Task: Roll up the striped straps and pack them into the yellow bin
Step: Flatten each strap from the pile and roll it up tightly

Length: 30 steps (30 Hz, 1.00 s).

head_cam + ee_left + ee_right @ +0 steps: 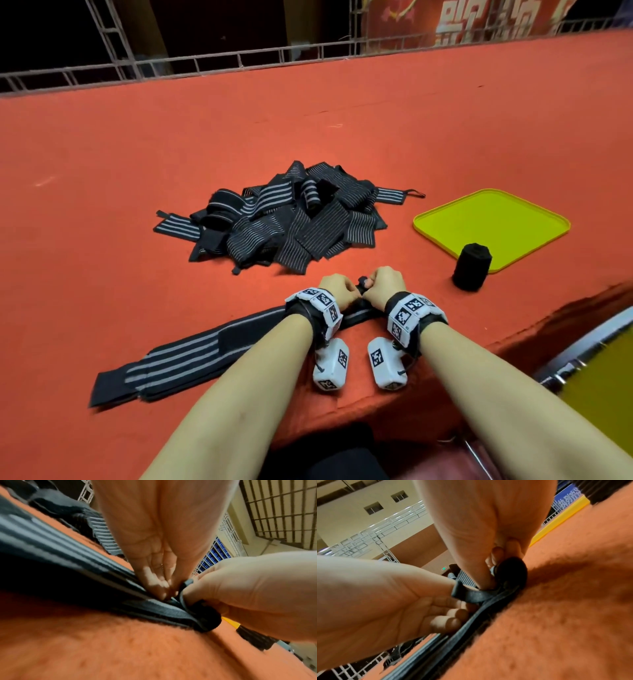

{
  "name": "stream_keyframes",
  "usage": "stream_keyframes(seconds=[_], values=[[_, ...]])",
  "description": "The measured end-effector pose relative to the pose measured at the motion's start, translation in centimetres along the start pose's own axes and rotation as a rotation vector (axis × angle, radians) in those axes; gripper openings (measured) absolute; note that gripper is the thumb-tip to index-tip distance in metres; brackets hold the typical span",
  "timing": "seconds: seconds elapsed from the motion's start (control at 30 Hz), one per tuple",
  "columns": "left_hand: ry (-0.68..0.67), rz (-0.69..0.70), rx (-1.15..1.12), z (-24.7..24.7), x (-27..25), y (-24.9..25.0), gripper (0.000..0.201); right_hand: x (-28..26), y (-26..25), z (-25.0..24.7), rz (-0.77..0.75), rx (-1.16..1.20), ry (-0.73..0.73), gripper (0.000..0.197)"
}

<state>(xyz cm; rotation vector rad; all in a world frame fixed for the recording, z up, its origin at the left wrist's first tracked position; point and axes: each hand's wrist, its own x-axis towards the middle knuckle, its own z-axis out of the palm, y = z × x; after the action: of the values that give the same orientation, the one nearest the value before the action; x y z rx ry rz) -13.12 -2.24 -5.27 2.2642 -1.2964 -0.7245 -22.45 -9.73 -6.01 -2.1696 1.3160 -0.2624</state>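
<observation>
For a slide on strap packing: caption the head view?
Both hands start rolling a black grey-striped strap beside a strap pile and flat yellow bin.

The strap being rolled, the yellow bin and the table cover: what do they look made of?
Strap: woven, probably elastic fabric, matte black with grey stripes; it lies limp and curls tightly where both hands, left hand and right hand, grip it.
Yellow bin: likely moulded plastic, smooth, with a thin raised rim.
Table cover: orange-red felt or short-pile carpet, fuzzy up close.
</observation>
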Motion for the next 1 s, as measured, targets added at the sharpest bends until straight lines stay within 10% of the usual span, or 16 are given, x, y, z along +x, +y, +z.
stream_keyframes(seconds=[1.0], values=[[-0.040, -0.134, -0.098, 1.7, 1.7, 0.3, 0.022, 0.1, 1.4, -1.5, 0.048, 0.247, -0.082, 0.022]])
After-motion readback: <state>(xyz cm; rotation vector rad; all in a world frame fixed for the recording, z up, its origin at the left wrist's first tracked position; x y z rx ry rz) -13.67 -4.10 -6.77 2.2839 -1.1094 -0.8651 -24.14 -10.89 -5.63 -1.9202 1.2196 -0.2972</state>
